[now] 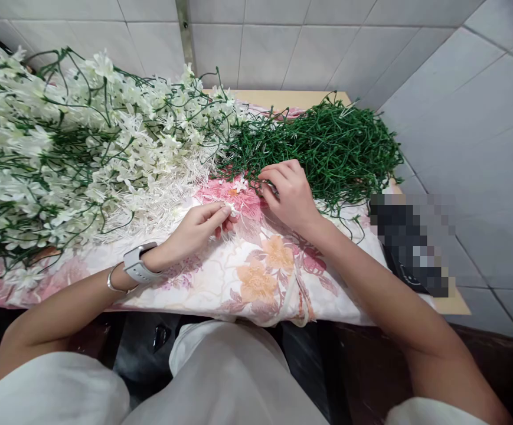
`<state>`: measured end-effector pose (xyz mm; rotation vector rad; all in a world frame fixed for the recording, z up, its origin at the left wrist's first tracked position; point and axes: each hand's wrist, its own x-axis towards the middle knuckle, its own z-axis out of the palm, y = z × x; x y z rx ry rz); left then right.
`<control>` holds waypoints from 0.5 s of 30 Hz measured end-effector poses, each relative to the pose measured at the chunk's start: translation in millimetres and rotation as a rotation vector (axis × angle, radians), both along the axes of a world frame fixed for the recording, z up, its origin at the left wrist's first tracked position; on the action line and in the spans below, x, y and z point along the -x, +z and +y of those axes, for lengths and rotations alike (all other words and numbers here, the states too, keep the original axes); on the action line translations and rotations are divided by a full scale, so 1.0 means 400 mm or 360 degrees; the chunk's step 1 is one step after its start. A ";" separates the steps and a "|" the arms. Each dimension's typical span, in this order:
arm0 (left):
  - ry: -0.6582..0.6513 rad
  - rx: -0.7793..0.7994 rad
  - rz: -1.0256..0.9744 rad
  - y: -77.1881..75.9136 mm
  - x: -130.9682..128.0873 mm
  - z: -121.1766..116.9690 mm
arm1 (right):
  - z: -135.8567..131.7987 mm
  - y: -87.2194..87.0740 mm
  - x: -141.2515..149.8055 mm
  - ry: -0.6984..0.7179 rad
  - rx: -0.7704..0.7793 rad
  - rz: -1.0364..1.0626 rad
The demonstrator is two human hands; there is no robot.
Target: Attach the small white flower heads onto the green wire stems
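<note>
Left hand [194,231] pinches a white blossom [233,210], best held lightly; right hand [292,198] half-curls at seven o'clock of green stems [349,147], grip unclear.

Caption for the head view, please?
Left hand pinching a small white flower, right hand at the edge of piled green stems.

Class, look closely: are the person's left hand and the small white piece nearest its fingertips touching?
Touching. The head view shows the left hand pinching the small white piece, which sits against the thumb tip.
</note>
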<state>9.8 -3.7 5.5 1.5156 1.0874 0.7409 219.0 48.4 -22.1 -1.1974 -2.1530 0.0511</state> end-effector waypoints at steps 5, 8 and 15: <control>0.0037 -0.0078 0.0048 0.001 0.001 -0.004 | 0.018 -0.015 -0.005 -0.0094 0.0025 -0.0442; 0.0074 -0.0125 0.0064 0.005 0.006 -0.002 | -0.018 0.030 -0.012 -0.0028 0.0096 -0.0415; 0.0082 -0.0182 0.0102 0.011 0.013 0.007 | -0.058 0.133 -0.052 0.0504 0.0809 -0.0274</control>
